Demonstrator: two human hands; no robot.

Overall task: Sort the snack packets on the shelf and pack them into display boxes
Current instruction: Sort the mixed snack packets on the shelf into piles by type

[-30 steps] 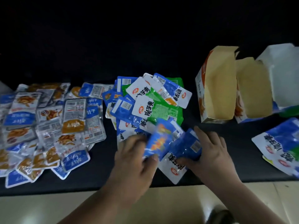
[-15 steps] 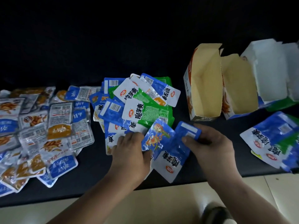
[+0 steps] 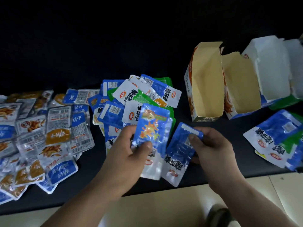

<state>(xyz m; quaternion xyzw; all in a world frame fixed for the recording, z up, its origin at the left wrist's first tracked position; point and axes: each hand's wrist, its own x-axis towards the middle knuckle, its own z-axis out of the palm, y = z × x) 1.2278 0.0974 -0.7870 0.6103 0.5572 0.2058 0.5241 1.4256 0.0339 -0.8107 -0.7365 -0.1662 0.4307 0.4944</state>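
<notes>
Pulling those two blue packets apart was the change: a second earlier we'd had them bunched together between our hands, and by now each hand had its own. Our left hand (image 3: 126, 154) pinched the picture-side packet (image 3: 152, 126), thumb across its lower part, tipped up so the orange print faced us, down and left of the tan display box (image 3: 206, 82). A white-ended packet peeked out under it; we couldn't tell if the same hand held that too. Our right hand (image 3: 211, 145) pinched the barcode-side packet (image 3: 180, 149) near its top corner, just below that box's front end. The tan box looked empty inside, and the mixed blue-green pile (image 3: 131, 99) lay to its left, still big. Our read: we were mid-sort, comparing the pair. If they matched, they'd go into a box next, though we couldn't say which.
</notes>
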